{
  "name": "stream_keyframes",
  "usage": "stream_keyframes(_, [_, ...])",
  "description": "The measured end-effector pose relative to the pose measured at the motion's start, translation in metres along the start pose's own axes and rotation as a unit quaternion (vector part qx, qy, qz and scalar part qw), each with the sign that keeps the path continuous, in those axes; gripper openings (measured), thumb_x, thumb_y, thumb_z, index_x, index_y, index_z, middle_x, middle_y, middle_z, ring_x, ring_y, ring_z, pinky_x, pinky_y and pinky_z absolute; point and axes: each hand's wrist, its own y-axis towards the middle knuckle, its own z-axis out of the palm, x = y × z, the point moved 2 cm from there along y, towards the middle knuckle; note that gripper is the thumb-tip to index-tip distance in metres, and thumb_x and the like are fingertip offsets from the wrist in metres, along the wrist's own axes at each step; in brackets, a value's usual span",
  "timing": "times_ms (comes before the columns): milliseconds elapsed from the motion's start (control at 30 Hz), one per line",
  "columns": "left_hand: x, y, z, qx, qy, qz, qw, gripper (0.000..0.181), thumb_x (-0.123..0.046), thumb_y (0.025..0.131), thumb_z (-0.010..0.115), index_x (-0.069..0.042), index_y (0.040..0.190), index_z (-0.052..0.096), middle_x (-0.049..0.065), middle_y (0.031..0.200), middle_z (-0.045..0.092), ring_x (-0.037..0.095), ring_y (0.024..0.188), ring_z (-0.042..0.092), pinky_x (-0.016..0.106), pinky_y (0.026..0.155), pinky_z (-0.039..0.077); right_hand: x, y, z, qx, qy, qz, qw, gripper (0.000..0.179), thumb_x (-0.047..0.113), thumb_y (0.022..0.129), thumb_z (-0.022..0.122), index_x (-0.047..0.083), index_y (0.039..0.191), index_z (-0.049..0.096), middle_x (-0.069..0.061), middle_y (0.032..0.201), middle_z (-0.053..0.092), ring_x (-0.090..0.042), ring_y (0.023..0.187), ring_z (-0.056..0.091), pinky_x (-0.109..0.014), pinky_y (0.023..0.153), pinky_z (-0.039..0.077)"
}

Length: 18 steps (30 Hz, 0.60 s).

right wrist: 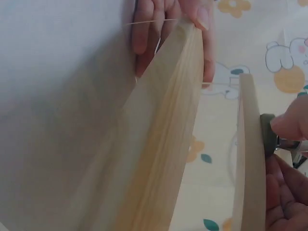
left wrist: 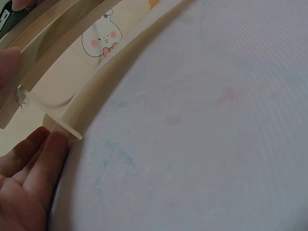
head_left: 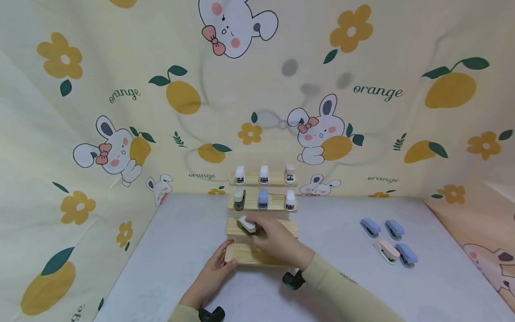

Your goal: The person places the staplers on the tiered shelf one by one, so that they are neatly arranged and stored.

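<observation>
My right hand [head_left: 277, 241] pinches a small stapler [head_left: 247, 224] with a whitish top and dark green base, at the left part of the wooden rack's third tier down. In the right wrist view, the stapler's dark base [right wrist: 268, 135] is right at that tier's board [right wrist: 251, 159], with the thumb over it. My left hand [head_left: 213, 275] grips the left end of the lowest tier [head_left: 250, 255], thumb along its front edge. The left wrist view shows left fingers [left wrist: 45, 159] by the rack's end piece.
Three staplers stand on the top tier [head_left: 251, 182] and three on the second tier [head_left: 251, 208]. To the right on the table [head_left: 334, 232] lie three blue staplers [head_left: 407, 255] and a pink one [head_left: 386, 250]. A printed cloth [head_left: 249, 89] hangs behind the rack.
</observation>
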Motion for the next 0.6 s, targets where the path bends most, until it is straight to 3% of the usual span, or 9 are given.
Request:
stream_keyframes(233, [0.003, 0.0, -0.001, 0.001, -0.004, -0.004, 1.0, 0.075, -0.04, 0.09, 0.066, -0.024, 0.152, 0.027, 0.01, 0.156, 0.028, 0.025, 0.14, 0.031, 0.039, 0.112, 0.029, 0.001, 0.004, 0.007, -0.003, 0.022, 0.007, 0.9997, 0.043, 0.016, 0.089, 0.071, 0.011, 0.13, 0.057, 0.001, 0.116, 0.063, -0.007, 0.096, 0.061, -0.023, 0.084, 0.053])
stream_keyframes(400, [0.003, 0.001, -0.001, 0.005, -0.009, -0.003, 0.9999, 0.073, -0.039, 0.091, 0.066, -0.024, 0.152, 0.027, 0.011, 0.156, 0.027, 0.026, 0.14, 0.031, 0.039, 0.111, 0.031, 0.003, 0.009, 0.015, -0.025, -0.019, 0.015, 0.9994, 0.047, 0.025, 0.087, 0.074, 0.012, 0.128, 0.057, 0.002, 0.109, 0.064, -0.008, 0.091, 0.059, -0.025, 0.079, 0.053])
stream_keyframes(600, [0.004, 0.001, -0.002, 0.004, 0.002, -0.004, 1.0, 0.074, -0.042, 0.091, 0.065, -0.026, 0.152, 0.027, 0.011, 0.157, 0.026, 0.026, 0.14, 0.03, 0.039, 0.111, 0.032, 0.007, 0.013, 0.023, -0.046, -0.062, 0.022, 0.9967, 0.05, 0.032, 0.087, 0.074, 0.014, 0.129, 0.055, 0.0, 0.116, 0.064, -0.01, 0.097, 0.06, -0.027, 0.082, 0.054])
